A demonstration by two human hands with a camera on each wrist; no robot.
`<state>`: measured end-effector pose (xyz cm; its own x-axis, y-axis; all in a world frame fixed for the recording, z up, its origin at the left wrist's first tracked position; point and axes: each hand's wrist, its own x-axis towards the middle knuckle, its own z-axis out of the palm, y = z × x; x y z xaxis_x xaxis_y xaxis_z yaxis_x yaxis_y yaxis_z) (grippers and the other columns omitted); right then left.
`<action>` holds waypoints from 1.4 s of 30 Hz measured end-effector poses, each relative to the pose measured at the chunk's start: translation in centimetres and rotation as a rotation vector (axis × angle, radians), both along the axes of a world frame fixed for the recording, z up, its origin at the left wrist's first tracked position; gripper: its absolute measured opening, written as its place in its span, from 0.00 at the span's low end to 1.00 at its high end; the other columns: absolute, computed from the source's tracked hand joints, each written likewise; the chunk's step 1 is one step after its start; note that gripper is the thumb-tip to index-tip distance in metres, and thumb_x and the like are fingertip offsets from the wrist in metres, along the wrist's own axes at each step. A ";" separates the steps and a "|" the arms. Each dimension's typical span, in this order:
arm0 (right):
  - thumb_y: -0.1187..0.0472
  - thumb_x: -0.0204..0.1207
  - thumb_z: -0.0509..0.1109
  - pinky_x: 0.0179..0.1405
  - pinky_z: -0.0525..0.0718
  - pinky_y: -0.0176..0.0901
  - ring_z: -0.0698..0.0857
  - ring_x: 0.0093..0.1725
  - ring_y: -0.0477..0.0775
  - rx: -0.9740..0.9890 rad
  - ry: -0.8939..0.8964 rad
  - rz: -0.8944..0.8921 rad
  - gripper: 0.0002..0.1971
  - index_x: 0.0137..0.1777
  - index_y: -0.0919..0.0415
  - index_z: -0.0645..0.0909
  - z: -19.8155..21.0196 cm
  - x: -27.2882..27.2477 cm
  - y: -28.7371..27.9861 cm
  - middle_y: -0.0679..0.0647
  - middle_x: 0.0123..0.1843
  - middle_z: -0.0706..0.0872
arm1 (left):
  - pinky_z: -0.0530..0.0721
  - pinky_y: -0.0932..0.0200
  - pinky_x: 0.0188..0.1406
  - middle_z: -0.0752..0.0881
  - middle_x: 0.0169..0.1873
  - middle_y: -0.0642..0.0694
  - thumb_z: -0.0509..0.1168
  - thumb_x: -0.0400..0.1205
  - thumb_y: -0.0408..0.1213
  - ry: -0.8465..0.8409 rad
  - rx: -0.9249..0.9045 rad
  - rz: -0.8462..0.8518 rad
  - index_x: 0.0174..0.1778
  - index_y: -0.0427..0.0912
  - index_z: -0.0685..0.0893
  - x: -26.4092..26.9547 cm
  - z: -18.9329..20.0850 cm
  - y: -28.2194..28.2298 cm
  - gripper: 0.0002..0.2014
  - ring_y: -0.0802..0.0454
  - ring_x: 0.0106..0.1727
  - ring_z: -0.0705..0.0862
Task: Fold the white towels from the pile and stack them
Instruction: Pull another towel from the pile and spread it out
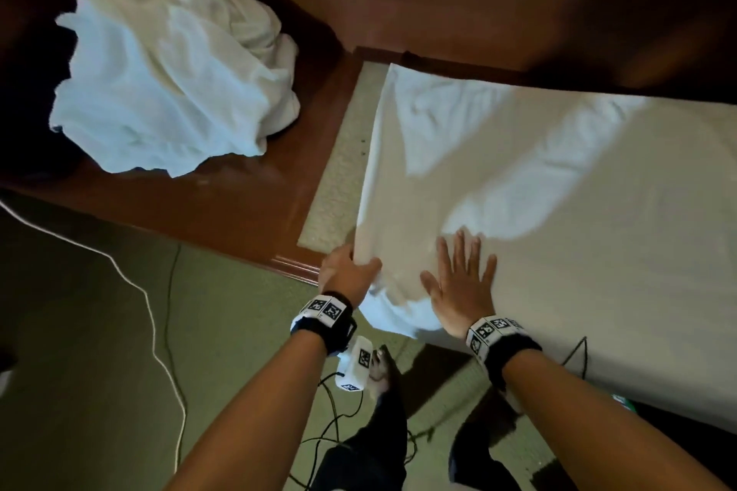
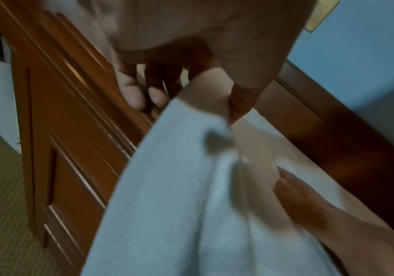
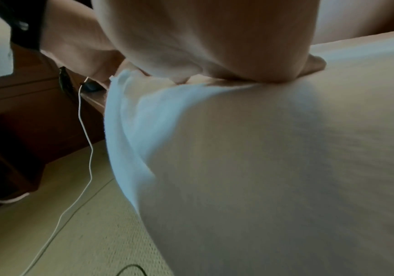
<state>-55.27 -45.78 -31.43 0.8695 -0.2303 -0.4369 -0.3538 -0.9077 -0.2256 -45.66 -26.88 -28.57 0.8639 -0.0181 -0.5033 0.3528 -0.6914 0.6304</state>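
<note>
Head view: the left hand pinches the near corner of the white towel spread on the table, while the right hand presses flat on it, fingers straight. The near edge hangs over the table's rim and could slide off if the press lifts. The cloth looks soft and faintly creased. Beyond, the rumpled pile waits.

Count of items in view.
One spread towel, one crumpled pile, two hands (left hand, right hand) and one white cable are recorded.
</note>
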 end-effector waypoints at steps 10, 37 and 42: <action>0.49 0.85 0.64 0.46 0.76 0.48 0.85 0.48 0.63 0.518 -0.262 -0.384 0.19 0.42 0.63 0.85 3.9 6.7 4.5 0.58 0.43 0.88 | 0.90 0.49 0.47 0.90 0.46 0.41 0.71 0.83 0.29 -0.016 -0.350 -0.052 0.51 0.47 0.89 -0.9 0.0 3.2 0.07 0.46 0.44 0.87; 0.63 0.70 0.74 0.80 0.53 0.65 0.58 0.86 0.68 -0.098 -0.200 0.478 0.22 0.63 0.45 0.85 4.9 7.4 4.6 0.58 0.84 0.68 | 0.80 0.54 0.47 0.83 0.59 0.44 0.64 0.87 0.39 -0.392 0.055 -0.400 0.60 0.45 0.85 -0.8 -0.4 3.0 0.09 0.47 0.51 0.81; 0.51 0.69 0.67 0.78 0.47 0.67 0.78 0.71 0.55 -0.154 -0.126 0.666 0.13 0.52 0.48 0.85 5.3 5.9 4.5 0.46 0.56 0.85 | 0.88 0.46 0.45 0.89 0.48 0.41 0.56 0.89 0.43 -0.208 0.191 -0.793 0.70 0.56 0.74 0.8 0.0 4.2 0.13 0.37 0.45 0.89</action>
<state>-49.34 -41.28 -26.16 0.8893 0.3183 -0.3283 0.3099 -0.9475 -0.0793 -44.86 -22.72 -28.54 0.7068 -0.5894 -0.3912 -0.3926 -0.7869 0.4761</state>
